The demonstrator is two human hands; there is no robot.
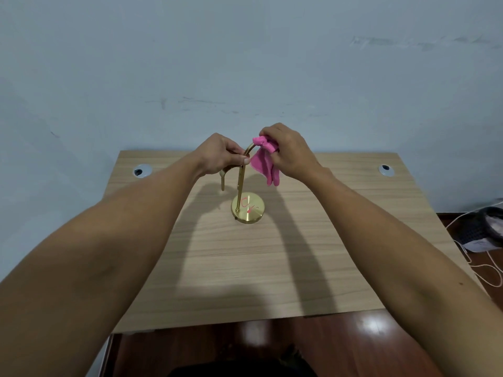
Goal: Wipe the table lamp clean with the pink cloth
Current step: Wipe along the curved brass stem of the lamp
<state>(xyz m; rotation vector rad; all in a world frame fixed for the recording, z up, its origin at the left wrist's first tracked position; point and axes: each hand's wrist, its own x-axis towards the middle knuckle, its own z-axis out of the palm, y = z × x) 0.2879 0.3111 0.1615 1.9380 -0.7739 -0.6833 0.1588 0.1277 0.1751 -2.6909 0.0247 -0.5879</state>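
A brass table lamp (240,186) stands upright on the wooden table (340,240), with a round base carrying red marks and a thin stem that arches over to the left. My left hand (221,155) pinches the stem near the top of the arch. My right hand (288,152) grips the pink cloth (264,161) and presses its bunched top against the right side of the arch. The rest of the cloth hangs loose below my fingers. The lamp's head is partly hidden behind my left wrist.
Two round cable grommets (142,170) (386,170) sit in the table's far corners. The table stands against a pale blue wall. On the floor to the right lie a dark basket (487,227) and white cords (479,263).
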